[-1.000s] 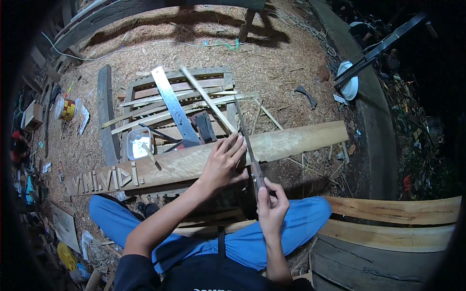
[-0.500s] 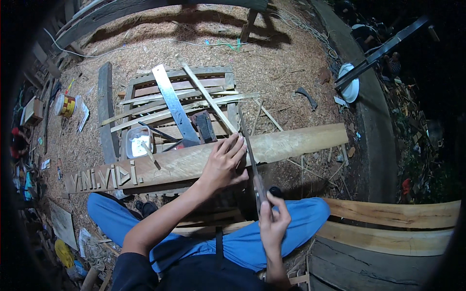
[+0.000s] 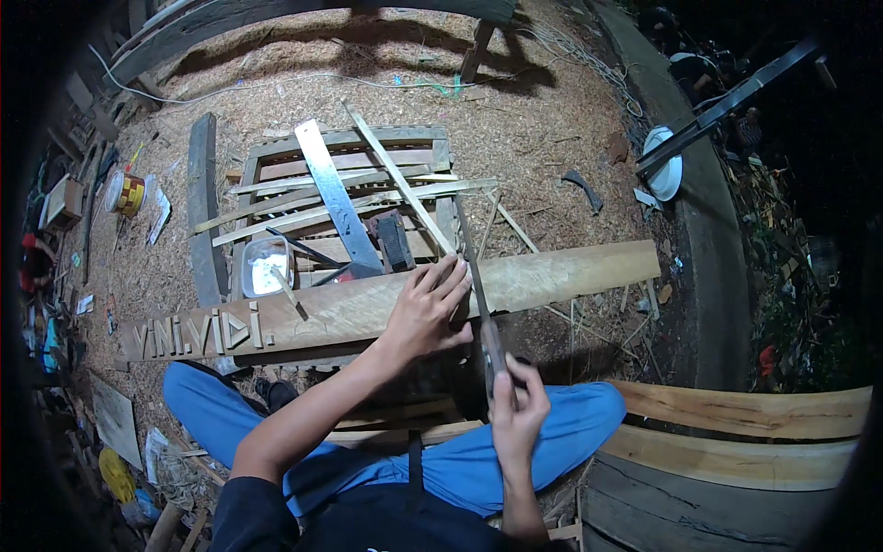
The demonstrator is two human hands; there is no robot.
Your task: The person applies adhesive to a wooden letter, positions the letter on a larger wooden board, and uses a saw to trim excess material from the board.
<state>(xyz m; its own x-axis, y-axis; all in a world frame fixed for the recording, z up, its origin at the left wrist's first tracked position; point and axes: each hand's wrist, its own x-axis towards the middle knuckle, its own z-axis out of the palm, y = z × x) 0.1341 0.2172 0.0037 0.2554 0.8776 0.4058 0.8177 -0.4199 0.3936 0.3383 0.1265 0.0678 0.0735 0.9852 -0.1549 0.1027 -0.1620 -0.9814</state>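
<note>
My left hand lies over a long plank, its fingers pressed together on the near end of a thin wooden strip. The strip slants away to the far left. My right hand grips the handle of a handsaw. Its narrow dark blade, seen nearly edge-on, points away from me across the plank, just right of my left fingertips. Where blade and strip meet is hidden by those fingers. Raised wooden letters stand on the plank's left end.
Beyond the plank, a slatted wooden frame carries loose strips, a wide silver metal blade and a dark block. A tub of white paste with a stick sits by the plank. Sawdust covers the ground; boards lie right.
My right hand and the handsaw have slid slightly forward, away from me. My left hand stays on the strip. The whole view has shifted a little.
</note>
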